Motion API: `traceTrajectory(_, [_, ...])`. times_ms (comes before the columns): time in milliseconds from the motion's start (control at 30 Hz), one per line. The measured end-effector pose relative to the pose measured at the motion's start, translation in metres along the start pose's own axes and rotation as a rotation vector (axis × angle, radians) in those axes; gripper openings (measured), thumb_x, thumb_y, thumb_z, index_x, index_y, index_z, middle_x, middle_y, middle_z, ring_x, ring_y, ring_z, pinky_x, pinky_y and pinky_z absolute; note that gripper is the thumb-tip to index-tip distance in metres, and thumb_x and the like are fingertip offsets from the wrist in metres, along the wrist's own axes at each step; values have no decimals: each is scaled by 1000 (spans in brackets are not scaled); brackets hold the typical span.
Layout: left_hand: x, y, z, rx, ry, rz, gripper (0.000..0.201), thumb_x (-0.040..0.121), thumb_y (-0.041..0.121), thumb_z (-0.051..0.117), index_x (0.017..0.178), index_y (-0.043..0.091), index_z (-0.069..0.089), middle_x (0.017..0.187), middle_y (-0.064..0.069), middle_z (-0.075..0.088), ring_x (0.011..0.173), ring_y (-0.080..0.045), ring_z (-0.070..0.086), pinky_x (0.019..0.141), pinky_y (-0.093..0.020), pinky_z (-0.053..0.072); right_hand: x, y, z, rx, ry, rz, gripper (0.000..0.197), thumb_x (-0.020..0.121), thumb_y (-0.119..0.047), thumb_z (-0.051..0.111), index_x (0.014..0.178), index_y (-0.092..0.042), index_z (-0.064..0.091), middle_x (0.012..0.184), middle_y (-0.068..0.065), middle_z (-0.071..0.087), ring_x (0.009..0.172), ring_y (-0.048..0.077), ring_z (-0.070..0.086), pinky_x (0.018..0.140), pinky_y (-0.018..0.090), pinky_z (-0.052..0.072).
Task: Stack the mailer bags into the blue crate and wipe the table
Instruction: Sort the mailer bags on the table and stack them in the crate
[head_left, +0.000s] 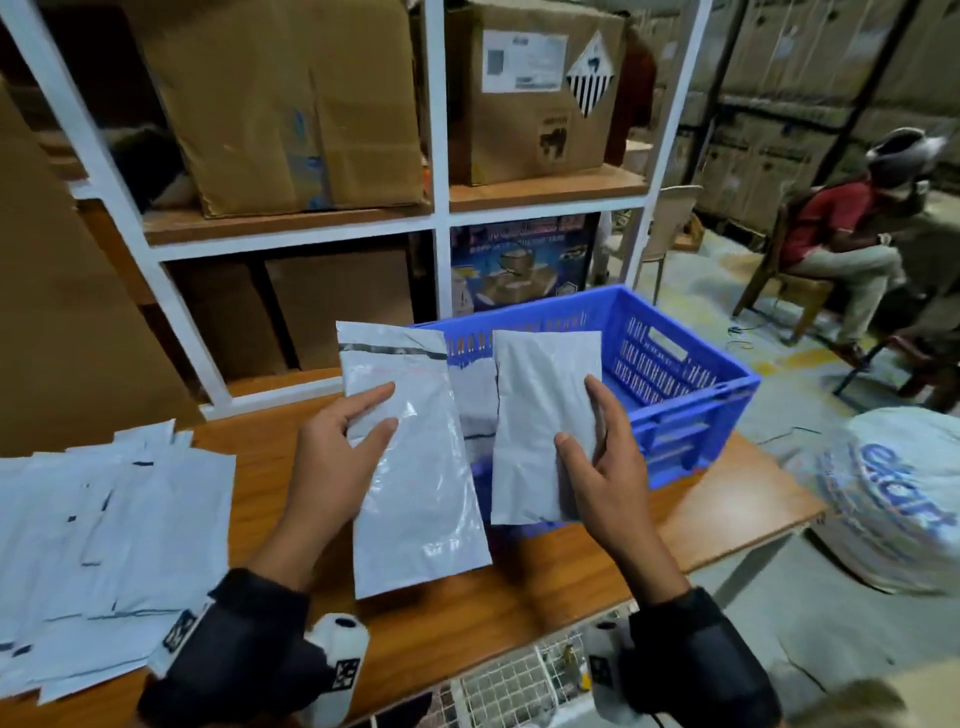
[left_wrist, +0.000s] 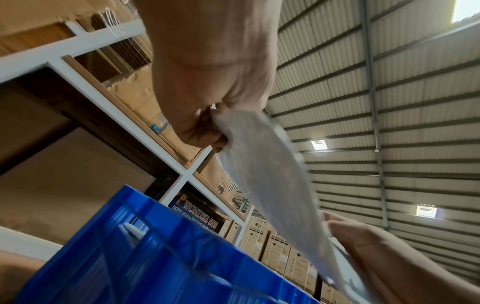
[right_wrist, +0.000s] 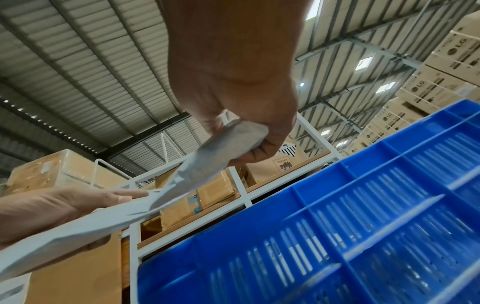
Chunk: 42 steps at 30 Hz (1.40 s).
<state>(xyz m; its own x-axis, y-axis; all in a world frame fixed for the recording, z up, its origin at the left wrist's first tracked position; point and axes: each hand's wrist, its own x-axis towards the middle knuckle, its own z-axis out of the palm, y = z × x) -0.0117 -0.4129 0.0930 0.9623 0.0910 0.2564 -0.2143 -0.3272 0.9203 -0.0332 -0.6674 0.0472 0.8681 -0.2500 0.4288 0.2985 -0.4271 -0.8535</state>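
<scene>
From the head view, the left hand (head_left: 332, 457) holds a glossy grey mailer bag (head_left: 410, 467) lifted off the worktop (head_left: 467, 613), thumb and forefinger lying on its face and the other fingers hidden behind it. The right hand (head_left: 602, 467) grips a second, paler mailer bag (head_left: 535, 415) the same way, held over the near corner of the blue crate (head_left: 675, 374), which stands at the worktop's far right corner. A third bag shows inside the crate between the two held ones. A loose spread of more bags (head_left: 104, 545) covers the worktop's left edge. Only this view shows a seated person (head_left: 841, 249) off to the right and a printed white sack (head_left: 893, 493) on the floor.

The left wrist view looks up from below: the left hand (left_wrist: 215, 86) pinches its bag (left_wrist: 270, 185) at one end, the bag seen nearly edge-on above the crate wall (left_wrist: 161, 257), with the warehouse roof behind.

The right wrist view shows the right hand (right_wrist: 239, 86) clamping its bag (right_wrist: 221, 154) between thumb and curled fingers; the crate's slotted side (right_wrist: 337, 226) is blurred, probably close beneath.
</scene>
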Motion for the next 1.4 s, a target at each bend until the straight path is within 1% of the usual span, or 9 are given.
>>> traceTrajectory(100, [11,5,13,45,-26,-16,45,92,16,64,136,23,57,136,7,55,120,-9,54,71,-6,49,20,11,-15,11,-14,3,58,92,-13,66,144,-25,43,143,-15,46,128,-5,43,105,18,35])
traceTrajectory(200, [28,6,20,83,-40,-29,47,93,20,64,139,22,54,137,6,54,119,-9,54,66,-4,47,38,19,-20,1,-25,-6,51,91,-14,66,138,-24,50,138,-15,52,126,-3,46,101,10,35])
traceTrajectory(333, [60,5,27,192,-12,-10,48,90,18,69,136,22,57,133,8,56,119,-11,54,88,-22,48,67,29,-21,-4,-79,-20,49,92,-7,62,137,-22,52,134,-16,53,115,-22,44,92,-3,31])
traceTrajectory(400, [78,4,30,241,-46,-15,48,89,13,69,135,20,58,132,9,56,121,-9,52,95,-28,45,83,34,-20,-34,-90,-4,49,91,-4,61,136,-21,53,129,-18,54,107,-11,52,86,-4,33])
traceTrajectory(567, [120,-15,37,427,-207,-67,47,88,13,70,133,21,59,137,6,56,124,-10,50,102,-28,40,122,56,-18,-173,-113,15,48,86,-9,65,131,-26,58,111,-8,66,86,20,60,81,28,48])
traceTrajectory(767, [144,-28,49,521,-329,-132,47,86,11,72,131,17,60,130,7,56,118,-10,51,95,-24,40,150,78,-17,-244,-219,75,38,84,-17,72,120,-28,65,69,0,59,54,4,45,57,15,39])
traceTrajectory(1100, [165,-27,70,452,-308,-343,46,79,9,77,121,20,61,113,-4,68,99,-19,65,86,-35,56,150,92,-11,-290,-270,89,35,84,-21,70,119,-25,65,63,-8,55,59,11,53,66,31,42])
traceTrajectory(1267, [163,-3,92,1117,-435,-181,64,84,36,71,139,18,44,145,-14,36,131,-32,43,103,-36,40,151,93,-12,-288,-336,77,36,86,-24,68,122,-23,63,73,-1,58,81,31,63,73,36,45])
traceTrajectory(1400, [171,2,121,1138,-689,-143,83,82,49,72,148,18,33,148,-10,36,137,-29,38,111,-36,33,151,96,-11,-258,-354,61,38,88,-26,65,125,-24,61,91,10,70,90,32,64,76,34,44])
